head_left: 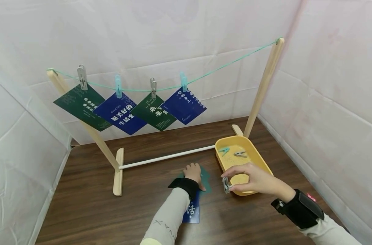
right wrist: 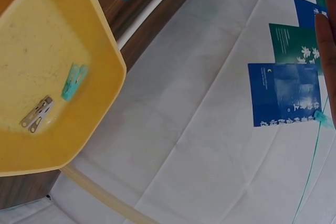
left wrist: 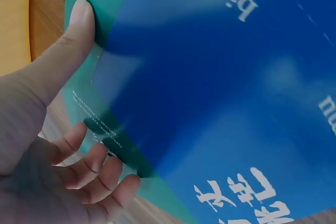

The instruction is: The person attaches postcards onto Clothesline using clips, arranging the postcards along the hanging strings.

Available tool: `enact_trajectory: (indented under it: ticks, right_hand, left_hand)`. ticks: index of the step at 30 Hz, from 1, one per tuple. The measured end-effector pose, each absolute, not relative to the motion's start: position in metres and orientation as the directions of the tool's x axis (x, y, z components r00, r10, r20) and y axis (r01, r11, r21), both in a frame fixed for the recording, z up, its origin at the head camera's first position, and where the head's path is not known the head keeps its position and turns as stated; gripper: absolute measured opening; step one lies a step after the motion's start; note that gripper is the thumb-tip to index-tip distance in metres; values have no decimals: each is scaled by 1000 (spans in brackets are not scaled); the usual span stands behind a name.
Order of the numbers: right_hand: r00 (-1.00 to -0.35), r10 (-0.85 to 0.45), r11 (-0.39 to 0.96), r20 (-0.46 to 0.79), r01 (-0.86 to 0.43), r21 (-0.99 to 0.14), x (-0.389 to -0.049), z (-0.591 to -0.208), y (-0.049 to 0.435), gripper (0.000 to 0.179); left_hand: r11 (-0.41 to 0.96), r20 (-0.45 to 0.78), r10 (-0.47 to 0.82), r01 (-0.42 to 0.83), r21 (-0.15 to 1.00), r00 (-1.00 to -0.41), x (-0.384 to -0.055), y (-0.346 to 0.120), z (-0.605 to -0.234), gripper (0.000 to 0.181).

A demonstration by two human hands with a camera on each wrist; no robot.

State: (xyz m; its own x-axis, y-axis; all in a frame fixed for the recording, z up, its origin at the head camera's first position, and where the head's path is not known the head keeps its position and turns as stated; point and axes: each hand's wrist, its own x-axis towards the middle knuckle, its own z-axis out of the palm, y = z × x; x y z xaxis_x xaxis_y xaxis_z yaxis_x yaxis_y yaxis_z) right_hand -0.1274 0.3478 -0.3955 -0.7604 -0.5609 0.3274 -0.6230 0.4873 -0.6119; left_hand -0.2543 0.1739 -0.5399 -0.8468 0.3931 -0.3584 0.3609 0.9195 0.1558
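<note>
My left hand [head_left: 193,173] is down at the tabletop over a green card [head_left: 206,180]. In the left wrist view its thumb is spread along the green card's edge, and the loosely bent fingertips touch the same face. A blue card [left wrist: 210,77] with white lettering overlaps the green one; in the head view the left forearm covers part of it. My right hand [head_left: 250,177] pinches a grey clothespin [head_left: 226,185] between thumb and fingers beside the yellow tray's near left side. Only some right fingers [right wrist: 328,61] show in the right wrist view.
The yellow tray [head_left: 262,160] holds a teal clothespin [head_left: 224,151] and a grey one [head_left: 240,154]. Behind, a green cord [head_left: 235,61] runs between wooden posts [head_left: 265,85], with several green and blue cards clipped along its left part. A white bar [head_left: 167,157] joins the stand's feet.
</note>
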Motion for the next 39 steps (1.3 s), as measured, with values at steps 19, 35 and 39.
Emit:
enact_trajectory:
  ticks: [19,35,39]
  right_hand:
    - [-774,-564,505,287,-599,-622,-127,-395,347,32]
    - [-789,-545,526,284,-586,-617,-128,-395,346,37]
    - [-774,-557,515,302,-607,-605,-130,-396,345,34]
  left_hand:
    - [764,-285,536,313,565,-795,-320,151,-628,43]
    - [370,-196,398,-38,928,-896,-291,96,-459,26]
    - [258,-140,368,-44,965,-919,-281,97,-439,12]
